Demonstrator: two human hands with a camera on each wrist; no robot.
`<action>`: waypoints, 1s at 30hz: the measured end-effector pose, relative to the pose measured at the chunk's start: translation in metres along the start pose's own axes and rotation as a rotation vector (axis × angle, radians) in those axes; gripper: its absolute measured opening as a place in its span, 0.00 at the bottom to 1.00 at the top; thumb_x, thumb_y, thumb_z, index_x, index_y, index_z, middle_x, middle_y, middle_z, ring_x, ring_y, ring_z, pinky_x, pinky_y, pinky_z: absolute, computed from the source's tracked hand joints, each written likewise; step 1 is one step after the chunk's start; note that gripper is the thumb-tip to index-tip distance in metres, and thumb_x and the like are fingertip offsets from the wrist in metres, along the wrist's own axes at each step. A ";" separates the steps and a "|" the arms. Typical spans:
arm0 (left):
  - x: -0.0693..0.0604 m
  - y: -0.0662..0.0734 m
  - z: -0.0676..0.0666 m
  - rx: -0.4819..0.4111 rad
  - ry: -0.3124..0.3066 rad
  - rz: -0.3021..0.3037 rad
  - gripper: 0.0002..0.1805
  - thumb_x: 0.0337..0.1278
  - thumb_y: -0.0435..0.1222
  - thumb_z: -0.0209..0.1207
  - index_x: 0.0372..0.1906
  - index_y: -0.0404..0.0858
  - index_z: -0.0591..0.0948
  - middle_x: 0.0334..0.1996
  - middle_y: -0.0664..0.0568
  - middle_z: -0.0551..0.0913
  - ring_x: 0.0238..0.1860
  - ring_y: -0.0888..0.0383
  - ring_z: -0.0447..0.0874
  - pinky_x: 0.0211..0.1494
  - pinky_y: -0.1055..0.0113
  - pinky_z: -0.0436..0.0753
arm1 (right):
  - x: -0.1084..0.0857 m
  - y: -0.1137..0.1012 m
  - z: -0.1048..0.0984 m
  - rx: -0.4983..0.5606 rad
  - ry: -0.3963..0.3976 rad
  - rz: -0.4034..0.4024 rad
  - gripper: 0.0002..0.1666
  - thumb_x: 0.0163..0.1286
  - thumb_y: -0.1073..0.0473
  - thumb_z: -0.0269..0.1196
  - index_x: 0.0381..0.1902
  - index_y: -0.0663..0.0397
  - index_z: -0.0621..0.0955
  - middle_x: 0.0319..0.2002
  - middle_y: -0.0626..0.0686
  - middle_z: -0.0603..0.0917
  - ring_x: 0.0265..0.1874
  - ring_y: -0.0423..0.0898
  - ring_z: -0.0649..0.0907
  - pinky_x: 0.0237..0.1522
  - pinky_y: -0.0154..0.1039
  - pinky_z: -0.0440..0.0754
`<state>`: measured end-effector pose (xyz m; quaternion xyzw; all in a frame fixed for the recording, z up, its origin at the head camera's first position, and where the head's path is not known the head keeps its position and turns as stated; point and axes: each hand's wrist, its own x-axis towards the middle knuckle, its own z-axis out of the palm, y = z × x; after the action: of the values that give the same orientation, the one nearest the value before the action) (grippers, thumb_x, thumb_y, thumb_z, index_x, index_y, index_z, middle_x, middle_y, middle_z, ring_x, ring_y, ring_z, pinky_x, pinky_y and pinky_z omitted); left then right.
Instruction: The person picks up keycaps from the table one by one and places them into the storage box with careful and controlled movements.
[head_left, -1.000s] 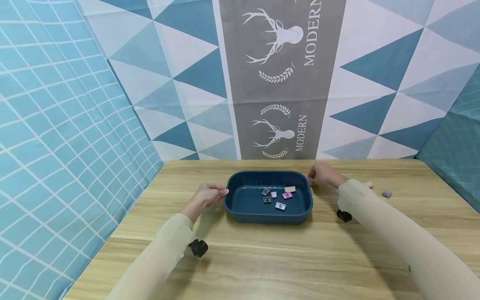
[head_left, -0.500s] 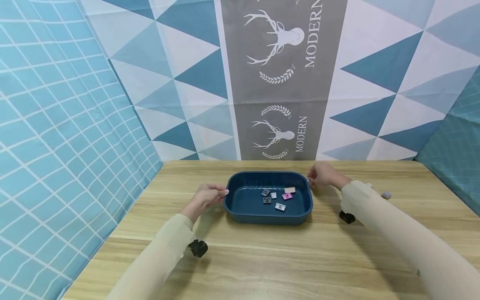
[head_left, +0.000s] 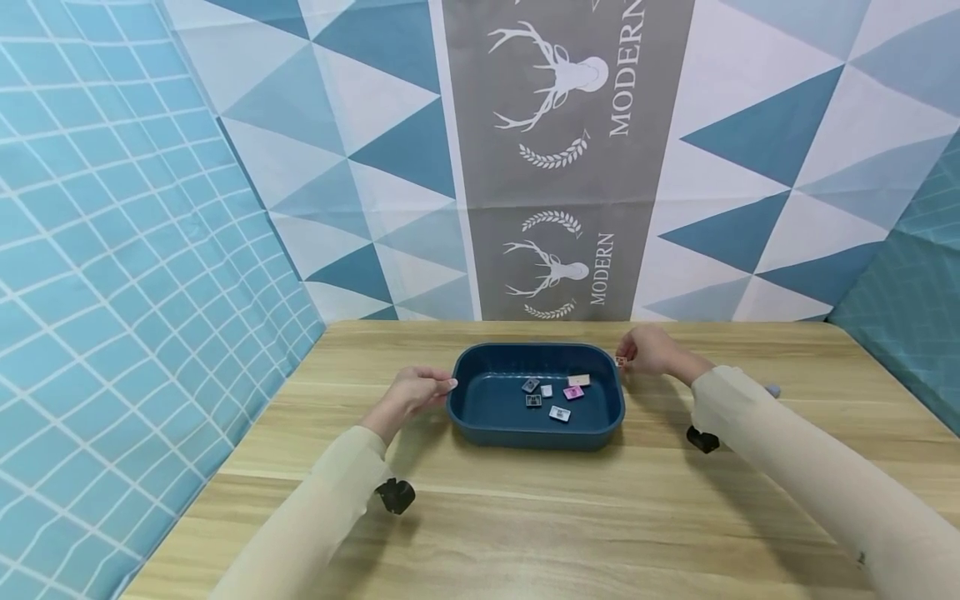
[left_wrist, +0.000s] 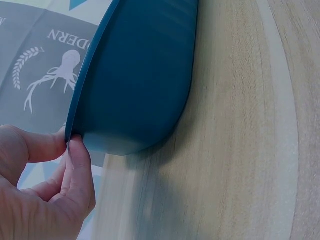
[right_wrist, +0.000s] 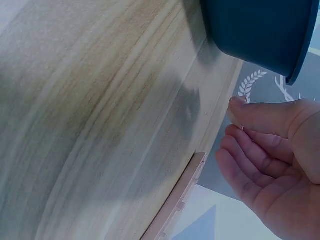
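Observation:
A blue plastic bin (head_left: 536,438) stands on the table, the camera seeing down into it. At its left end my left hand (head_left: 418,389) pinches the rim between thumb and fingers; the left wrist view shows the thumb and a finger meeting on the bin's edge. Just outside the right end, my right hand (head_left: 649,350) pinches a small orange-and-white piece (head_left: 621,362) with thumb and fingertips. The fingers mostly hide that piece in the right wrist view. Several small flat pieces lie inside the bin, among them a pink piece (head_left: 573,392), a white piece (head_left: 559,413) and a black piece (head_left: 533,401).
A grey-purple piece (head_left: 773,390) lies on the wooden table (head_left: 510,517) to the right, partly behind the right sleeve. In the right wrist view, a long pale pink strip (right_wrist: 180,197) lies below the right hand. A patterned cloth (head_left: 555,167) hangs behind the table.
My right forearm has shifted slightly right, its sleeve now covering a pinkish piece on the table. The orange-and-white piece shows more at the right fingertips. The left hand and bin keep their place.

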<state>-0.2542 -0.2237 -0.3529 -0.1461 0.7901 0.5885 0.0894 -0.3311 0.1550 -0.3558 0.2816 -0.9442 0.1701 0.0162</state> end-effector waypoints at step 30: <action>0.000 0.000 0.000 0.009 0.008 -0.007 0.16 0.61 0.30 0.60 0.52 0.28 0.79 0.42 0.47 0.80 0.34 0.64 0.80 0.45 0.73 0.86 | -0.007 -0.015 -0.018 -0.004 -0.021 0.012 0.06 0.54 0.65 0.70 0.29 0.63 0.84 0.26 0.55 0.86 0.26 0.44 0.83 0.32 0.40 0.85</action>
<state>-0.2541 -0.2234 -0.3533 -0.1510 0.7925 0.5842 0.0890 -0.3183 0.1530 -0.3354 0.2775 -0.9464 0.1654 0.0059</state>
